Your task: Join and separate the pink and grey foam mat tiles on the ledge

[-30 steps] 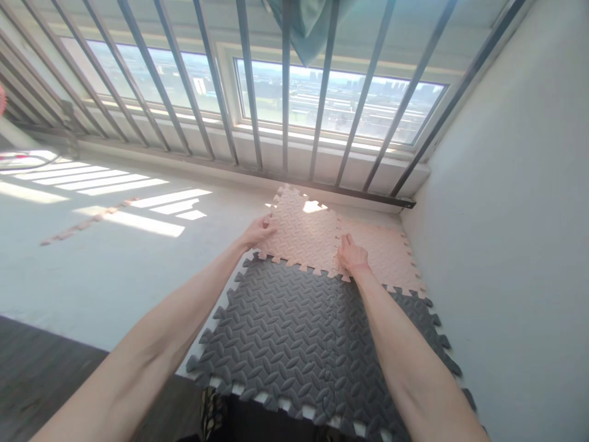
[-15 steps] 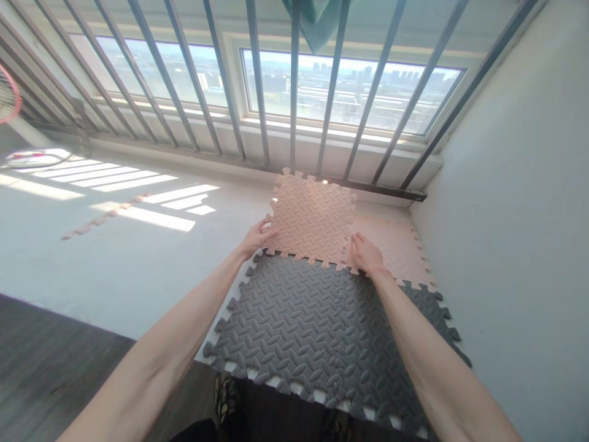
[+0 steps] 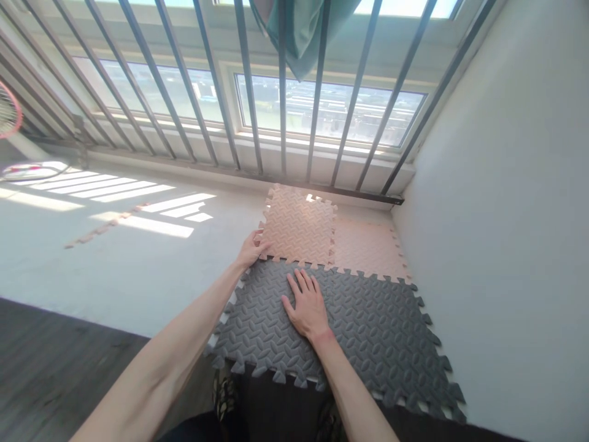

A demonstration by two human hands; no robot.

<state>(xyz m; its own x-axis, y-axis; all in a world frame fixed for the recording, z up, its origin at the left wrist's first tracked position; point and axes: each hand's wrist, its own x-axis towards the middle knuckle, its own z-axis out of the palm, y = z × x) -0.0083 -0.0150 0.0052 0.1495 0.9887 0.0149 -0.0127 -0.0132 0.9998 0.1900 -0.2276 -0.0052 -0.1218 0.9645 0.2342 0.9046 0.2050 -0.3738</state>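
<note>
A pink foam mat tile (image 3: 297, 224) with toothed edges lies beyond the left dark grey foam mat tile (image 3: 264, 307). At its near left corner, my left hand (image 3: 254, 248) grips the edge, thumb on top and other fingers partly hidden. My right hand (image 3: 309, 309) rests flat on the left grey tile, fingers spread, holding nothing. To the right, a second grey tile (image 3: 386, 337) adjoins it, with another pink tile (image 3: 370, 248) beyond. Whether the left pink tile's near teeth are fully seated in the grey one, I cannot tell.
Metal railing bars (image 3: 283, 92) stand before the window, and a white wall (image 3: 506, 215) rises on the right. A thin pink edge strip (image 3: 108, 226) lies on the pale floor at left. Rackets (image 3: 7, 110) are at the far left.
My right hand has let go of the pink tile's right side and come back onto the left grey tile, opening flat. My left hand stays at the pink tile's corner. The view has tilted.
</note>
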